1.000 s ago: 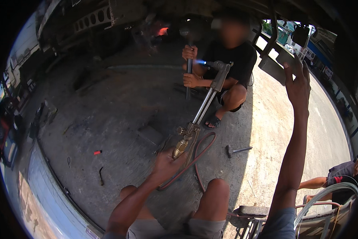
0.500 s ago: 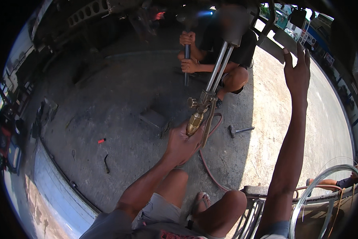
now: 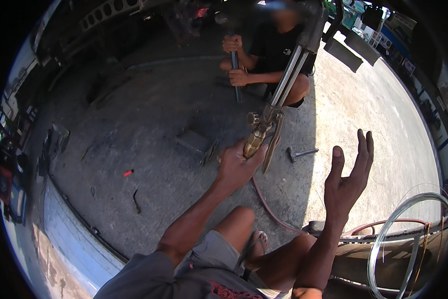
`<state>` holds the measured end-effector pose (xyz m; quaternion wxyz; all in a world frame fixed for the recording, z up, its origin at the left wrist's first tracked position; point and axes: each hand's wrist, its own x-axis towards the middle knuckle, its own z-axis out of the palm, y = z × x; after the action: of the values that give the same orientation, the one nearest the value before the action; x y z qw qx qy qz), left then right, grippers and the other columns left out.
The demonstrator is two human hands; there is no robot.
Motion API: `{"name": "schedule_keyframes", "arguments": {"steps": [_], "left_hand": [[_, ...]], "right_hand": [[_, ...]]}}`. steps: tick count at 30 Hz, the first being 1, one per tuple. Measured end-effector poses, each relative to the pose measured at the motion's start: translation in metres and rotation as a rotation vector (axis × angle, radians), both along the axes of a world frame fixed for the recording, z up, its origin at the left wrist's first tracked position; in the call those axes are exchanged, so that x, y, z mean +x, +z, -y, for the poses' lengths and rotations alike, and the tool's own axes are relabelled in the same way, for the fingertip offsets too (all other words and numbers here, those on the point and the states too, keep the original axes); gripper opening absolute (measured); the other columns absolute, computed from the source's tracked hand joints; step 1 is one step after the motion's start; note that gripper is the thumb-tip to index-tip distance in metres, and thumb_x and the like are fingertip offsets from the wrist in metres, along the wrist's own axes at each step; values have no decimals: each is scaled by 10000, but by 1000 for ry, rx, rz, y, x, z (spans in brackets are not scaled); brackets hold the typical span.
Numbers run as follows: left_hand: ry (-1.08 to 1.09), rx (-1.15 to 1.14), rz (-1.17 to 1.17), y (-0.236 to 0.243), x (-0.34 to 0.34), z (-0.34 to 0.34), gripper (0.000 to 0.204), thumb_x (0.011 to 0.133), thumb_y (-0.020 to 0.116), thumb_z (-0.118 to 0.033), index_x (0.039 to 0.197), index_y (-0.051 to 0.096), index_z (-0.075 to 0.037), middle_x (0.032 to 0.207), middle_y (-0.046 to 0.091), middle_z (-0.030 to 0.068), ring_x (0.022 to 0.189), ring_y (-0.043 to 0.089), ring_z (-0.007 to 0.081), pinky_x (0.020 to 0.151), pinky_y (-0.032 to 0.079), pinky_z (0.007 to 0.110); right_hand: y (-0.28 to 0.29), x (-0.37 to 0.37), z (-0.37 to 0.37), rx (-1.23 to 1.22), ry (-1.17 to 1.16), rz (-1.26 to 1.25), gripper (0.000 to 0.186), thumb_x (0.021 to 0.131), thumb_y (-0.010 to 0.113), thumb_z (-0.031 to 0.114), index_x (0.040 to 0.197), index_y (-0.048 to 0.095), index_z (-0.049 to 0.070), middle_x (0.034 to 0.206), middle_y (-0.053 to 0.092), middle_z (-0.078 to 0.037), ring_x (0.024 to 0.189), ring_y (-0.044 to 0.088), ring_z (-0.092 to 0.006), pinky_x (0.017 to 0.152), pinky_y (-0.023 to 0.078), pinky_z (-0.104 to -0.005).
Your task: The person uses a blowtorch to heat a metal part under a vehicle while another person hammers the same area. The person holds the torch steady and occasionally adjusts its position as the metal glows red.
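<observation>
A gas cutting torch (image 3: 288,74) with brass fittings and long metal tubes slants up and away from me. Its brass handle end sits in my left hand (image 3: 238,167), the fingers wrapped round it. The torch's far end reaches up near a dark metal part overhead. My right hand (image 3: 348,179) is raised in the air to the right, fingers spread, touching nothing. Below the torch a reddish hose (image 3: 264,204) curves down over the floor. Opposite me a crouching person grips an upright metal bar (image 3: 235,62) with both hands.
A hammer (image 3: 293,154) lies on the concrete at the shadow's edge. To the left are a small red object (image 3: 129,173) and a dark metal block (image 3: 194,141). Coiled wire (image 3: 378,239) hangs at the lower right. Dark vehicle parts with a perforated beam (image 3: 104,12) hang overhead.
My right hand has come down and back toward me from the metal part overhead. The torch in my left hand has shifted slightly right. The blue flame near its far end no longer shows clearly.
</observation>
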<state>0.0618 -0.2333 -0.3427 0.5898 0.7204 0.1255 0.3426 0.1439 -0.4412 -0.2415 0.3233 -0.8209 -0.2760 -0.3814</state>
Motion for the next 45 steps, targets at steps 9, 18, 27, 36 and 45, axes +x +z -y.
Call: {"name": "schedule_keyframes", "arguments": {"steps": [9,18,27,36,45], "left_hand": [[-66,-203,-13,-2,2,5,145,1005,737,-167,964,703,-32,706,607,-57,656,521,4,535,427,259],[-6,-77,-24,-16,10,1,203,1006,724,-191,955,708,5,677,642,-21,660,549,18,534,458,313],[23,-142,91,-10,8,8,235,992,769,-211,847,662,-60,683,581,-76,608,495,-8,511,399,230],[50,-111,88,-8,4,3,251,983,773,-180,803,629,-80,647,536,-82,566,460,-7,470,360,234],[61,-156,101,-4,6,5,309,988,761,-179,748,586,-97,599,534,-47,501,483,26,447,388,247]], "right_hand": [[-69,-2,-3,-13,64,-228,525,1014,675,168,1495,506,43,1554,436,-313,1418,471,-492,1143,413,-545],[-74,0,7,-35,61,-244,514,1015,672,167,1482,512,24,1517,471,-325,1421,470,-490,1144,418,-531],[-72,10,15,-21,14,-258,480,1020,670,177,1453,534,20,1502,497,-314,1393,516,-472,1109,463,-511],[-76,14,13,25,44,-294,500,1024,678,242,1447,550,7,1485,511,-318,1373,529,-473,1118,451,-508],[-81,17,15,44,23,-330,504,1024,679,258,1443,556,6,1471,521,-321,1377,524,-470,1125,446,-502]]}}
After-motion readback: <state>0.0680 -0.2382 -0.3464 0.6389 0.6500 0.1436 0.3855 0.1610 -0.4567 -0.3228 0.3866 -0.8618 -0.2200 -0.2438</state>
